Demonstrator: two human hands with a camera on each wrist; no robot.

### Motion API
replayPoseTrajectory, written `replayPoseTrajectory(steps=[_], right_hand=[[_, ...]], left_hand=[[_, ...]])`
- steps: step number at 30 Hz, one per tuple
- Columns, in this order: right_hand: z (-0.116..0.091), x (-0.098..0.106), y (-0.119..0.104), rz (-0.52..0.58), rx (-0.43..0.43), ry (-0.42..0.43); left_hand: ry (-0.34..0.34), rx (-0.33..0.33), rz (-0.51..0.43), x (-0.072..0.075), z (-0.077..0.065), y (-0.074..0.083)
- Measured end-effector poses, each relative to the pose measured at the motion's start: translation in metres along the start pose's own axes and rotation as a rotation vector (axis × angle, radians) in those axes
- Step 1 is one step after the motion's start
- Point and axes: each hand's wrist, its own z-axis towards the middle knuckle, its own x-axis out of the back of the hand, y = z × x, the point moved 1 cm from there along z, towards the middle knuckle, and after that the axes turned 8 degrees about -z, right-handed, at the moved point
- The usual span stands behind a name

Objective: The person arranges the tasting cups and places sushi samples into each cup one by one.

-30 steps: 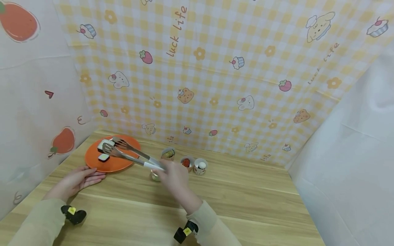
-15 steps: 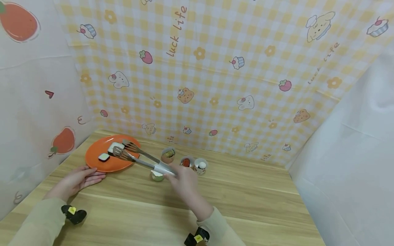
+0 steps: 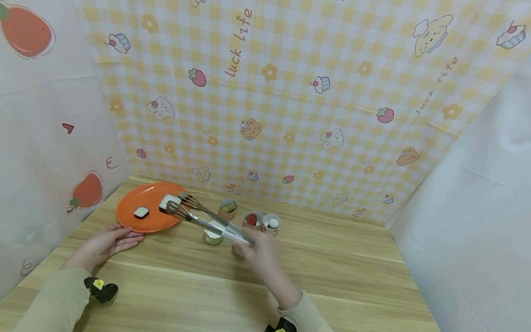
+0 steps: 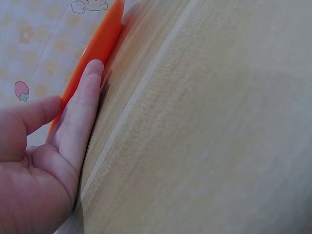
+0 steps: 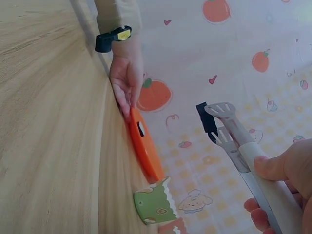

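My right hand grips metal tongs with pale handles. Between the tong heads is a white-topped, black-sided sushi roll piece; the right wrist view shows its dark side held up off the surface. It hangs over the right part of an orange plate. A smaller sushi piece lies on that plate. At the plate's near-left rim, my left hand holds the edge, thumb against the rim and nearly straight fingers under it, as the left wrist view of the plate shows.
Several small paper cups stand right of the plate: a green one partly behind the tongs, one with greenish food, one with a red item, one with a white ball. A patterned cloth backs the wooden table.
My right hand and the tongs have moved right, carrying the sushi piece from the plate's left part to its right side. The left hand and plate have stayed in place.
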Motion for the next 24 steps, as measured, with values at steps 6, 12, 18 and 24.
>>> replayPoseTrajectory(steps=[6,12,18,24], right_hand=[[-0.008,0.005,0.007,-0.026,-0.014,0.023],[-0.016,0.008,0.017,-0.059,-0.004,0.062],[-0.022,0.014,0.023,-0.057,-0.047,0.072],[-0.029,0.022,0.03,-0.069,-0.056,0.082]], left_hand=[[-0.006,-0.002,-0.005,0.0,0.0,0.0],[-0.03,-0.011,-0.022,0.001,0.001,-0.001],[-0.038,-0.011,-0.035,0.003,0.002,-0.001],[-0.033,-0.008,-0.039,0.003,0.002,-0.001]])
